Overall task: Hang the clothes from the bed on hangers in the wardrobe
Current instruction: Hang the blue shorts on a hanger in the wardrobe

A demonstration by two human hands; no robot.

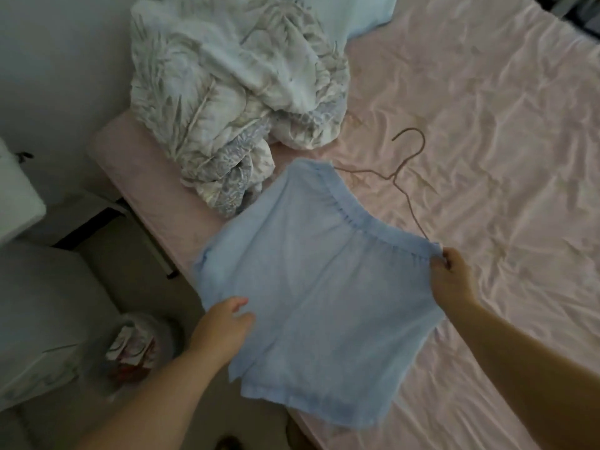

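Shorts [311, 271] lie spread at the bed's [487, 125] near edge: right hand [449, 277] pinches waistband and hanger [406, 170]; left hand [224, 323], relaxed open, smooths fabric.

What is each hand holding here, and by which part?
The right hand pinches the blue shorts at the waistband's right end, by the wire hanger. The left hand is at their lower left edge, fingers loose; grip unclear.

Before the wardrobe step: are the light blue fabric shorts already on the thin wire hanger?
No: the light blue fabric shorts lie over one arm of the thin wire hanger, not threaded onto it.
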